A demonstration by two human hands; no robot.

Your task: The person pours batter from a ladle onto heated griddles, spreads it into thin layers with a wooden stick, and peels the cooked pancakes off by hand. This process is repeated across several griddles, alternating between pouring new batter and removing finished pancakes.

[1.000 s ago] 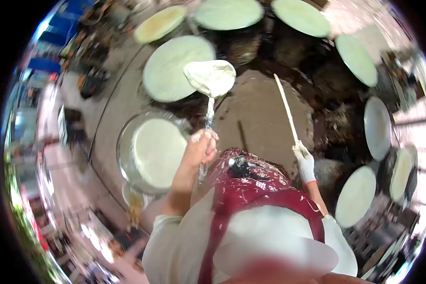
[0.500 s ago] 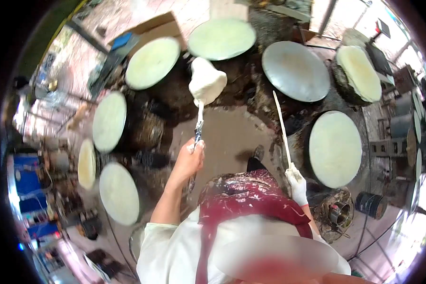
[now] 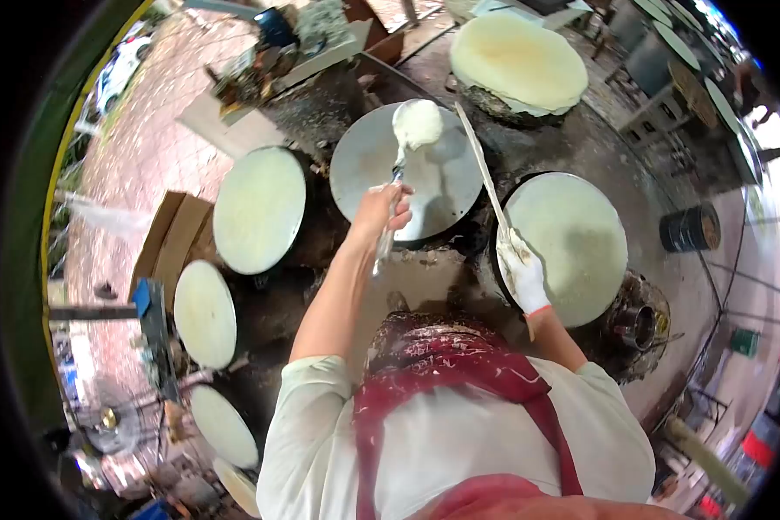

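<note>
My left hand (image 3: 386, 209) grips the handle of a ladle (image 3: 416, 124) whose bowl is heaped with white batter. The bowl hangs over a bare grey round griddle (image 3: 368, 169) straight ahead. My right hand (image 3: 523, 273), in a white glove, holds a long thin white stick (image 3: 481, 170) that slants up over the right side of the same griddle. A batter-covered round griddle (image 3: 581, 251) lies just right of my right hand.
More round griddles coated with pale batter ring me: one at the left (image 3: 259, 208), one lower left (image 3: 204, 314), one at the top (image 3: 518, 62). A dark bucket (image 3: 690, 229) stands at the right. Cardboard (image 3: 170, 234) lies on the brick floor at the left.
I have turned, so the griddles have swung across the view. The ladle of batter is now over the bare grey griddle, and the stick has come along beside it.
</note>
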